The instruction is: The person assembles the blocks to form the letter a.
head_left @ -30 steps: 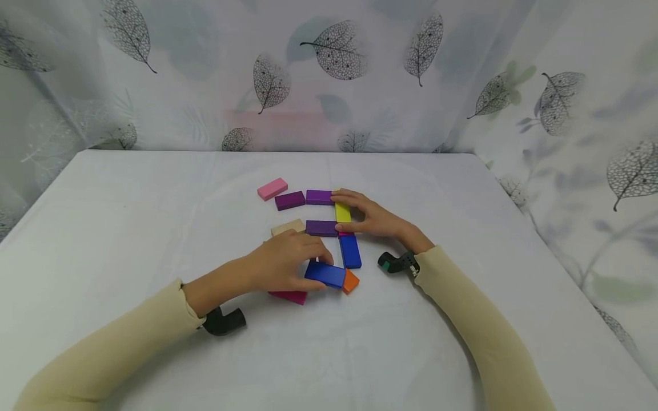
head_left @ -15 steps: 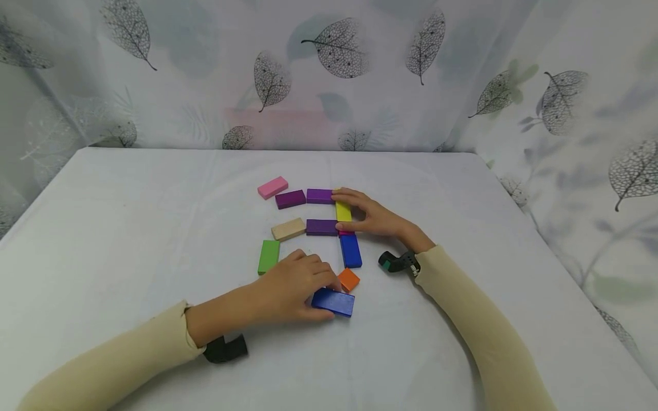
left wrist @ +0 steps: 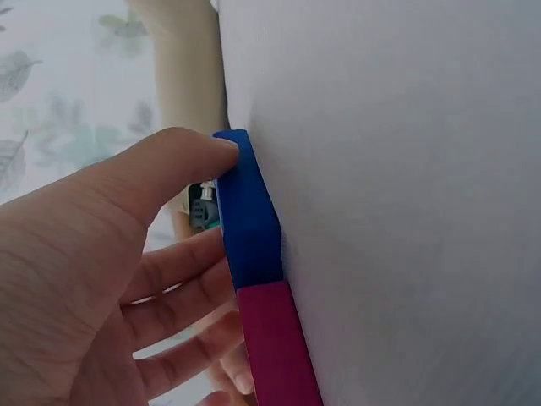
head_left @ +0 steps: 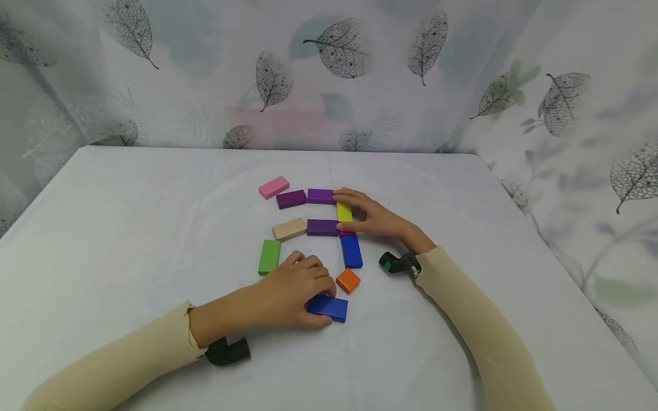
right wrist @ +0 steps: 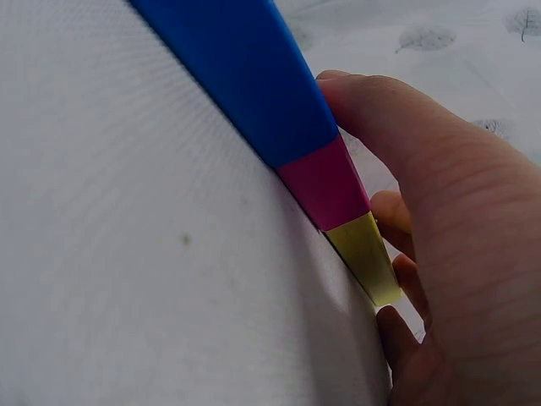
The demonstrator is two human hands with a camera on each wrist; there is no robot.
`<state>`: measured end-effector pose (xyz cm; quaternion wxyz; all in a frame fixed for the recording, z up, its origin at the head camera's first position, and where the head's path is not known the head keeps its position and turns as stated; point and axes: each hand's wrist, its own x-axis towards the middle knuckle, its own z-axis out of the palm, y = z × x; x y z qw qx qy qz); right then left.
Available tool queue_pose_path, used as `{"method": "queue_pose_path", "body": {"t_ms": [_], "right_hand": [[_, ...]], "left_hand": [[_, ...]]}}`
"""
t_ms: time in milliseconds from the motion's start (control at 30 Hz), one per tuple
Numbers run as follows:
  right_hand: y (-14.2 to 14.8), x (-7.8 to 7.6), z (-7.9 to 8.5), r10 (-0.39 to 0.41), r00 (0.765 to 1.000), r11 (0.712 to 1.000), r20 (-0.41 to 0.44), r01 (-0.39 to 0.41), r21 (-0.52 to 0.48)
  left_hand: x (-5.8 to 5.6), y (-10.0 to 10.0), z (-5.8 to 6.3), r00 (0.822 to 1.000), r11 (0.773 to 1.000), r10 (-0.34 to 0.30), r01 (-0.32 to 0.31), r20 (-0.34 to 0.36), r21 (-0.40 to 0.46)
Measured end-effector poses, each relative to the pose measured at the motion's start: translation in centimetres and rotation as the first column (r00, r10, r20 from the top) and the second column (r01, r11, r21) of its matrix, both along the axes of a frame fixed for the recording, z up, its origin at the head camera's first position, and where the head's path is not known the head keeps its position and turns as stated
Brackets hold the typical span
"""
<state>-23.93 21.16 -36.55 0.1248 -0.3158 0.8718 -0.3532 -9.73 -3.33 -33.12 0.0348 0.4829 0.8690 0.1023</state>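
My left hand (head_left: 290,294) pinches a blue block (head_left: 327,308) on its side nearest the table's front, thumb along the near edge and fingers behind. In the left wrist view this block meets the end of a magenta block (left wrist: 279,342), which my hand hides in the head view. My right hand (head_left: 375,217) spans a yellow block (head_left: 344,212), fingers at its far end and thumb by a purple block (head_left: 323,228). A short magenta piece (right wrist: 328,186) lies between the yellow block and a second blue block (head_left: 352,252). An orange block (head_left: 348,281) sits apart, just beyond the held one.
A green block (head_left: 269,257) and a tan block (head_left: 289,229) lie left of the purple one. Farther back are another purple block (head_left: 321,196), a dark purple block (head_left: 291,198) and a pink block (head_left: 274,187). All lie on the white tablecloth (head_left: 437,354).
My left hand has carried the blue block away from the orange one toward the front, then slid it slightly left. The green block has come into view. My right hand stays put.
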Motion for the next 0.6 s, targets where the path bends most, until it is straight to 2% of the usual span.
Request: {"method": "queue_pose_path", "body": {"t_ms": [300, 600], "right_hand": [[-0.05, -0.05, 0.07, 0.002, 1.000, 1.000, -0.004, -0.002, 0.007], [-0.08, -0.25, -0.18, -0.005, 1.000, 1.000, 0.000, 0.005, 0.017]], "left_hand": [[0.17, 0.22, -0.13, 0.994, 0.994, 0.107, -0.107, 0.017, 0.021], [0.24, 0.44, -0.27, 0.987, 0.988, 0.156, -0.157, 0.047, 0.009]]}}
